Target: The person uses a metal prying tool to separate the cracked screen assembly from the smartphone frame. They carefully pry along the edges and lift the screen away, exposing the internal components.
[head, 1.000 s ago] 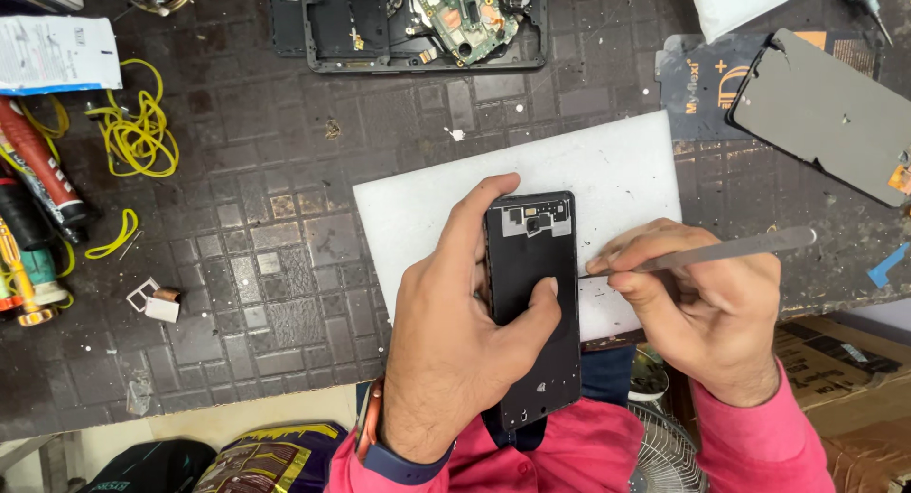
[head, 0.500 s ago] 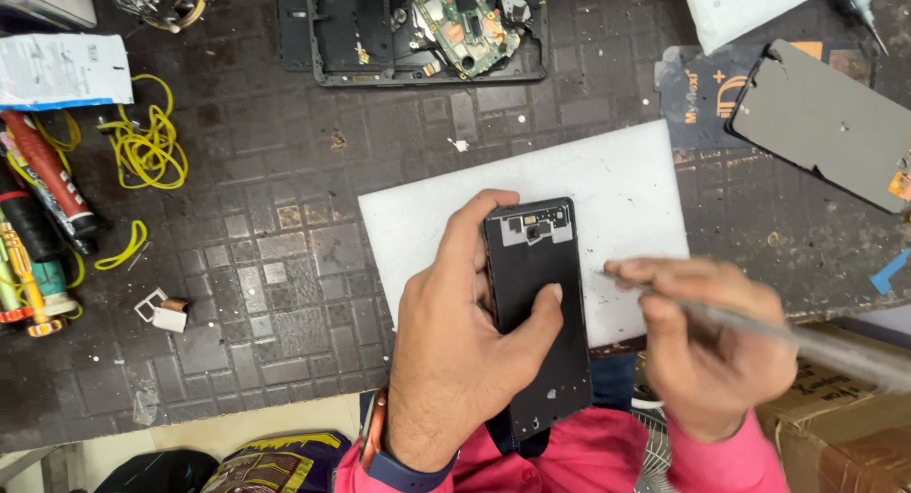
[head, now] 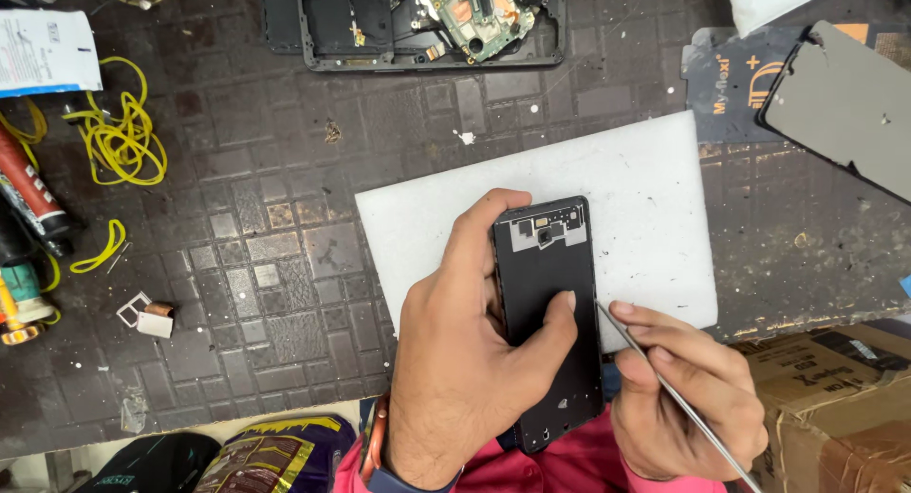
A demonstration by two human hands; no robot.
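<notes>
- Head view, lower centre: the left hand [head: 465, 379] is clamped around a black phone frame [head: 548, 313], thumb across its face, seemingly to steady it.
- Right hand [head: 688, 398] pinches a thin metal tool [head: 664, 384], tip at the frame's right edge, likely for prying.
- Beneath lies a smooth white board [head: 645, 199] on a dark, gridded mat [head: 237, 265].

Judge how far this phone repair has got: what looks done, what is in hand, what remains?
Done: the black phone frame is stripped, with its inner face bare. In hand: the left hand holds the frame over the white mat, while the right hand sets a thin metal tool at its right edge. Left: the circuit board sits in another opened phone, and a back panel lies loose.
</notes>
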